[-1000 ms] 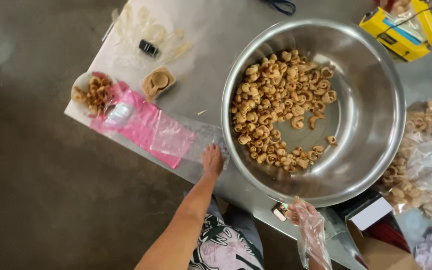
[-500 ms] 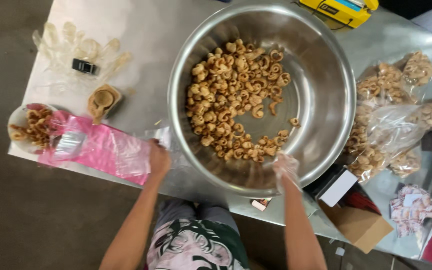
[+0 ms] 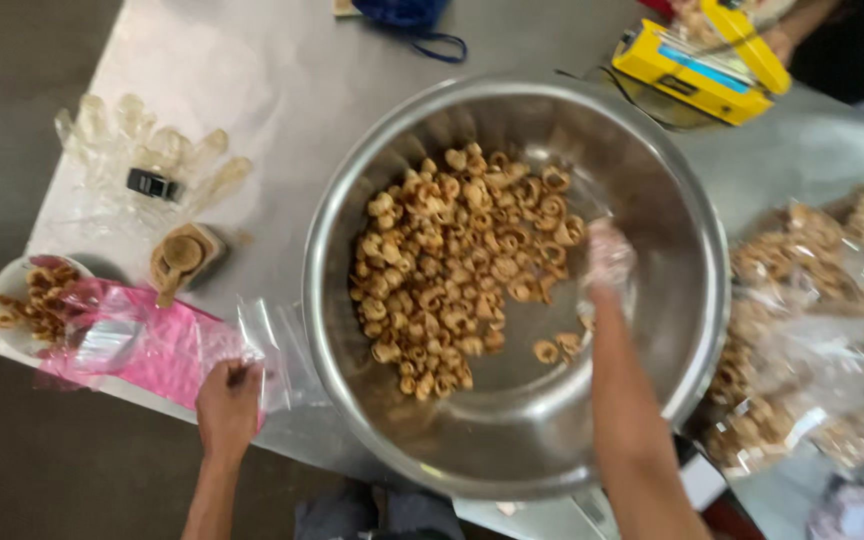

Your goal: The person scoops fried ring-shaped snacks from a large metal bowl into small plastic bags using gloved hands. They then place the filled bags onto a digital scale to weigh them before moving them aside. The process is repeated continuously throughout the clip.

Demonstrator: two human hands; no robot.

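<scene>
A large steel bowl (image 3: 692, 330) sits on the grey table and holds a heap of golden ring-shaped fried snacks (image 3: 457, 270). My right hand (image 3: 607, 255), in a thin clear plastic glove, is inside the bowl at the right edge of the heap; I cannot tell whether it holds any snacks. My left hand (image 3: 229, 395) rests at the table's near edge, pinching a clear plastic bag (image 3: 277, 345) that lies beside a stack of pink bags (image 3: 142, 340).
A small plate of snacks (image 3: 27, 300) and a wooden scoop (image 3: 182, 260) lie at left, with clear gloves and a small black object (image 3: 152, 183) behind. Filled clear snack bags (image 3: 812, 330) lie at right. A yellow sealing tool (image 3: 702, 65) stands at the back right.
My right hand has moved from the bowl's near rim into the bowl, up to the snack heap. My left hand stays at the clear bag. The camera view has shifted closer.
</scene>
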